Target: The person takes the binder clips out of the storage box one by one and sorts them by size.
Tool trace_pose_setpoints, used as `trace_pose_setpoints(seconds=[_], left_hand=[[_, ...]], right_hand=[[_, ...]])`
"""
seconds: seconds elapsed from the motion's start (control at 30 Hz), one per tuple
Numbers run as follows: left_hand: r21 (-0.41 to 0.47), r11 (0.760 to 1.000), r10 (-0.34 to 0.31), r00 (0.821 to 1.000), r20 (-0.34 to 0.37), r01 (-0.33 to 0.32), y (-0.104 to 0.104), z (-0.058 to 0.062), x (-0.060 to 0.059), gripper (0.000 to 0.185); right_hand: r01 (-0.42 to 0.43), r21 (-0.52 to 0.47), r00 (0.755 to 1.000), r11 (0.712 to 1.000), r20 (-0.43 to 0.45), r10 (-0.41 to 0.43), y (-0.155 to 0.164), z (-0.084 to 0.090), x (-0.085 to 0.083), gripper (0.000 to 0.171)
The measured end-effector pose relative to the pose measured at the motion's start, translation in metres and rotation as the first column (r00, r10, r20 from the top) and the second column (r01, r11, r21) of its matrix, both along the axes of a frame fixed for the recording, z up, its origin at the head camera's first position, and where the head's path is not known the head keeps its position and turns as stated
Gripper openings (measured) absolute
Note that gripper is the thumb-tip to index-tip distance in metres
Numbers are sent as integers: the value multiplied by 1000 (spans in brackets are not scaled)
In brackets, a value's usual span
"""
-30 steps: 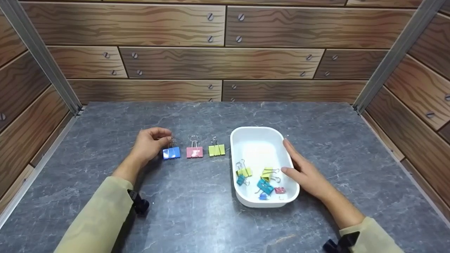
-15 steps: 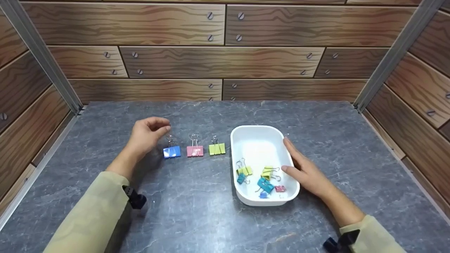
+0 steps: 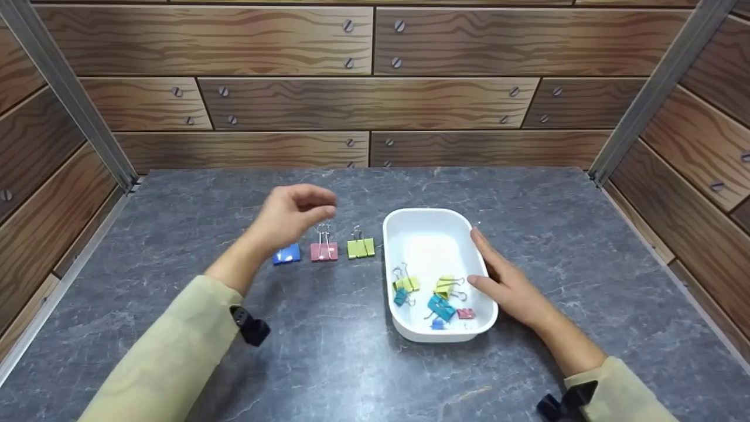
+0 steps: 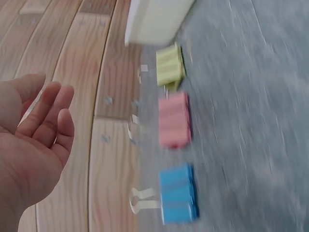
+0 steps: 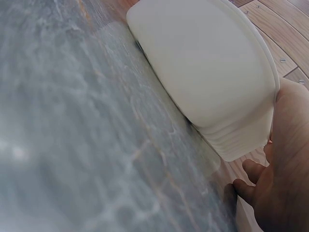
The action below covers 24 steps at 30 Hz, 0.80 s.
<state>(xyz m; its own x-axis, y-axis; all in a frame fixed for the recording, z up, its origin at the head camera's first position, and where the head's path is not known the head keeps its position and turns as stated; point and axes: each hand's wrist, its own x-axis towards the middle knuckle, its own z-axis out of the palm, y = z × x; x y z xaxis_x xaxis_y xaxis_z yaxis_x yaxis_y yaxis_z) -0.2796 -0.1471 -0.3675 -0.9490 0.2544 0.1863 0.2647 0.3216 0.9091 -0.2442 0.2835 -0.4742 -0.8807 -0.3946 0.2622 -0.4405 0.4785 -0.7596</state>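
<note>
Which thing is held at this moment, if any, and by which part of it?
The right hand holds the white container by its right rim, thumb over the edge, fingers on the outside. The left hand holds nothing.

The left hand [image 4: 38,135], fingers slightly bent, showed against the wood-patterned wall [image 4: 113,169]. On the worktop [image 4: 256,145], a blue clip [image 4: 177,195], pink clip [image 4: 174,121] and lime clip [image 4: 169,67] lined up parallel to the wall-side edge, the lime nearest a white container [image 4: 157,21].

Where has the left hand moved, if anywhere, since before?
Yes, rightward: in the head view the left hand was wholly left of the pink clip, now reaches above it.
</note>
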Motion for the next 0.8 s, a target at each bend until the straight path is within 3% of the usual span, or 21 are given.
trace_pose_setpoints(seconds=[0.2,0.4,0.8], left_hand=[[-7,989,-146,989,-33,146,39,4,2,21],[4,971,-240,970,-34,240,71,0,1,21],[-89,943,-318,948,30,319,97,-20,-1,19]], right_hand=[[6,11,1000,1000,4,-6,0,0,1,81],[9,11,1000,1000,11,-9,0,2,0,81],[10,10,1000,1000,8,-10,1,0,1,81]])
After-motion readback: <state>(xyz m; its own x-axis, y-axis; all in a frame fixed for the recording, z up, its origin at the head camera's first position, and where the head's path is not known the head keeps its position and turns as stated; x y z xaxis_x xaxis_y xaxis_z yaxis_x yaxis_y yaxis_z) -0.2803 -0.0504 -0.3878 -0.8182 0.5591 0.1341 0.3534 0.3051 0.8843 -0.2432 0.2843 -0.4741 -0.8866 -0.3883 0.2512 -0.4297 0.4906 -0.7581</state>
